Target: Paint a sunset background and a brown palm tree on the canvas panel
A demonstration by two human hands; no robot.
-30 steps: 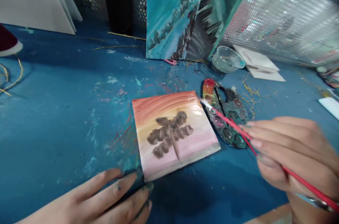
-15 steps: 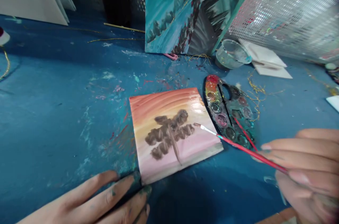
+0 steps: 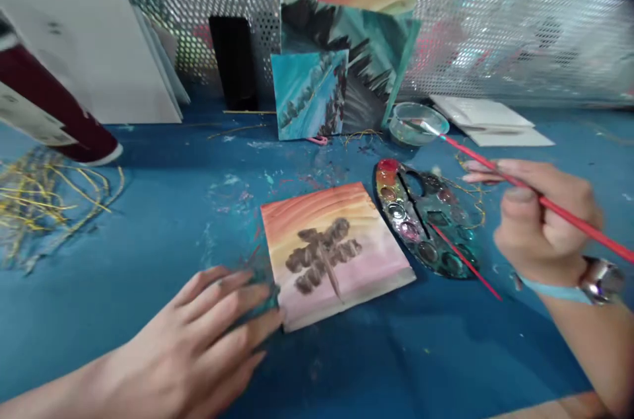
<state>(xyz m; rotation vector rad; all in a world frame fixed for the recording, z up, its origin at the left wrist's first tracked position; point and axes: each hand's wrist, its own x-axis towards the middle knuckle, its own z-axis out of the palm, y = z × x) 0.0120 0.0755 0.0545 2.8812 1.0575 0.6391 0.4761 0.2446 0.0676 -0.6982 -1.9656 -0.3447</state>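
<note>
My right hand (image 3: 537,227) grips a red-handled paintbrush (image 3: 475,156) between thumb and fingers. The brush tip is at the clear round tub (image 3: 419,131) of murky liquid, over or just inside its rim; I cannot tell which. My left hand (image 3: 212,333) lies on the table with fingers spread, its fingertips at the lower left corner of a small canvas (image 3: 381,254). Dark brown strokes form a dragonfly-like shape (image 3: 324,254) on its orange-to-pink ground. Right of the canvas sits an oval paint palette (image 3: 426,250), with a second red brush (image 3: 468,264) lying across it.
Painted canvases (image 3: 307,92) lean against a perforated metal screen (image 3: 475,22), beside an upright black phone (image 3: 234,62). White panels (image 3: 89,42) stand at the left, behind a dark red cup (image 3: 59,105) and a tangle of gold cord (image 3: 54,197). Flat white boards (image 3: 490,118) lie at the back right.
My right hand has moved the paintbrush up from beside the painted shape to the tub. The view has tilted upward, showing more of the screen. My left hand stays by the canvas corner.
</note>
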